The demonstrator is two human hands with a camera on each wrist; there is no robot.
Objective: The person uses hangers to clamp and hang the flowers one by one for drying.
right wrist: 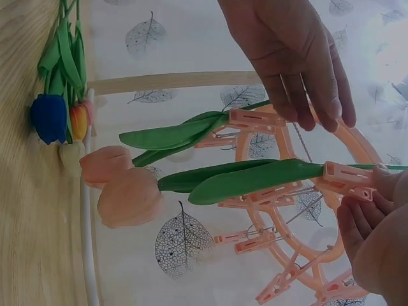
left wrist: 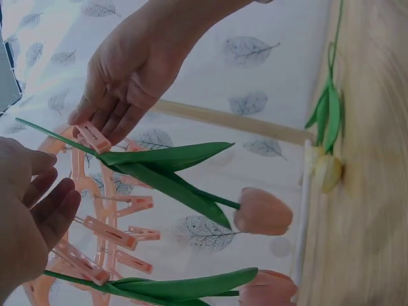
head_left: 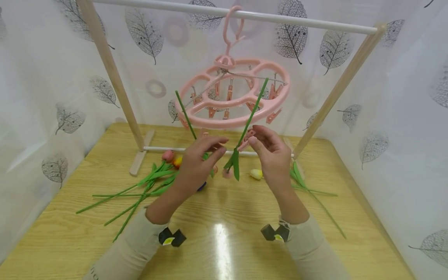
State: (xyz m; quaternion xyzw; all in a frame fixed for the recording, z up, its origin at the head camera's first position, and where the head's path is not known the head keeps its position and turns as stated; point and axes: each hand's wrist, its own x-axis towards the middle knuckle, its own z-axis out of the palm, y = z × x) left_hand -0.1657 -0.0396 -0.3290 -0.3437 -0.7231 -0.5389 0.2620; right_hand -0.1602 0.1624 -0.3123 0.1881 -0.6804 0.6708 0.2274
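A pink round hanger (head_left: 232, 123) with several clothespins hangs by its hook from a white bar. My right hand (head_left: 274, 157) pinches one pink clothespin (right wrist: 347, 180) between thumb and fingers. That clothespin sits on the green stem of a pink tulip (right wrist: 131, 197), whose flower points down. My left hand (head_left: 196, 163) is just left of this tulip, its fingers loosely bent and nothing in them. Behind the left hand, another pink tulip (left wrist: 268, 288) hangs flower down from a second clothespin (left wrist: 80, 262), its stem (head_left: 185, 114) rising past the hanger's rim.
Several tulips lie at the left of the table, with a pink flower (head_left: 168, 156) and a blue flower (right wrist: 48, 118) among them. Yellow tulips (head_left: 256, 174) lie at the right. Wooden posts (head_left: 113, 74) hold up the white bar (head_left: 297, 20); a lower bar (head_left: 161, 149) crosses behind the hands.
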